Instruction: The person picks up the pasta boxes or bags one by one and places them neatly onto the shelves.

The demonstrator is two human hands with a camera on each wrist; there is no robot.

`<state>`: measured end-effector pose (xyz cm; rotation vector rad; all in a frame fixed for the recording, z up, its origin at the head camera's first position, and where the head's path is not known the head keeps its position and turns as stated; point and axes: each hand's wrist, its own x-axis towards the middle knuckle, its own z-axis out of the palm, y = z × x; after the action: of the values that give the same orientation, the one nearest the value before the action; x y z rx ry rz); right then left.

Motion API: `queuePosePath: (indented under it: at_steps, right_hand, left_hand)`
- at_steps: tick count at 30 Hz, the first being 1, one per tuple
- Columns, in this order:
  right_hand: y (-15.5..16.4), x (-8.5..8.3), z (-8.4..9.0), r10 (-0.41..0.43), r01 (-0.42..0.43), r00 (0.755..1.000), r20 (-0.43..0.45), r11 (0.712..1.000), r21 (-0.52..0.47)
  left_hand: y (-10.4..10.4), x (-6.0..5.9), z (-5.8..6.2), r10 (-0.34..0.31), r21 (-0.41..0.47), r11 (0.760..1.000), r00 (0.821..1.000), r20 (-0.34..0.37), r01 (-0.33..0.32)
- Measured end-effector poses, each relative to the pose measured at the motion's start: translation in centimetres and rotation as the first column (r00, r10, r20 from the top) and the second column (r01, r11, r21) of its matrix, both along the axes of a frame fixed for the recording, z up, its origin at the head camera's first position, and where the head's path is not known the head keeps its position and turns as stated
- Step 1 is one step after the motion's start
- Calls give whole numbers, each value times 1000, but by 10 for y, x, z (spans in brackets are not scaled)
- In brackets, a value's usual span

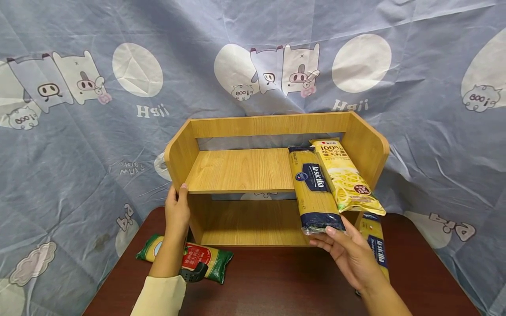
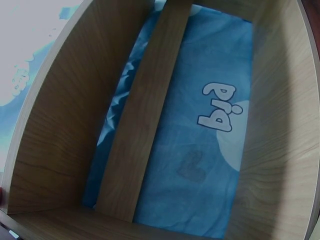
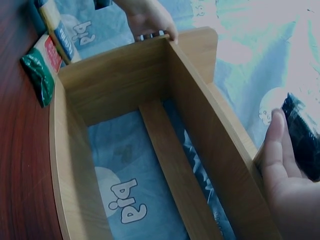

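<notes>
A two-tier wooden shelf (image 1: 237,171) stands against the printed cloth. My left hand (image 1: 177,213) grips the left end of its upper board, thumb over the front edge; the right wrist view shows this left hand (image 3: 150,22) too. A yellow and navy spaghetti pack (image 1: 316,188) lies lengthwise on the upper board, its near end jutting past the front edge. My right hand (image 1: 352,254) holds that near end, thumb on top and fingers underneath. Right beside it lies a yellow noodle pack (image 1: 348,177) against the right side panel. The left wrist view shows the shelf's lower compartment (image 2: 270,130).
A green and yellow pasta pack (image 1: 207,259) lies on the dark red table (image 1: 276,285), partly behind my left forearm. Another pack (image 3: 57,30) leans beside it in the right wrist view. Right of the shelf is a second navy and yellow pack (image 1: 375,241), partly hidden by my right hand.
</notes>
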<state>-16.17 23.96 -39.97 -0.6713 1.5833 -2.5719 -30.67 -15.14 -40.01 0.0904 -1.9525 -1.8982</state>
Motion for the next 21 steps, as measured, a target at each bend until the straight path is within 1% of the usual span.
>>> queuePosePath:
  at_steps: [3,13,18,21]
  right_hand:
    - [-4,-1,2,-40,40,999,4,999,-5]
    - [-11,-12,4,-88,88,996,6,995,-53]
    - [-12,-20,3,-120,120,993,6,990,-75]
    - [-12,-26,2,-120,120,993,4,988,-100]
  left_hand:
    - [-1,0,0,3,1,1000,1000,12,-3]
    - [-1,0,3,-16,9,1000,1000,4,16]
    - [-2,0,2,-8,6,1000,1000,9,8]
    - [-2,0,0,-3,0,1000,1000,15,3]
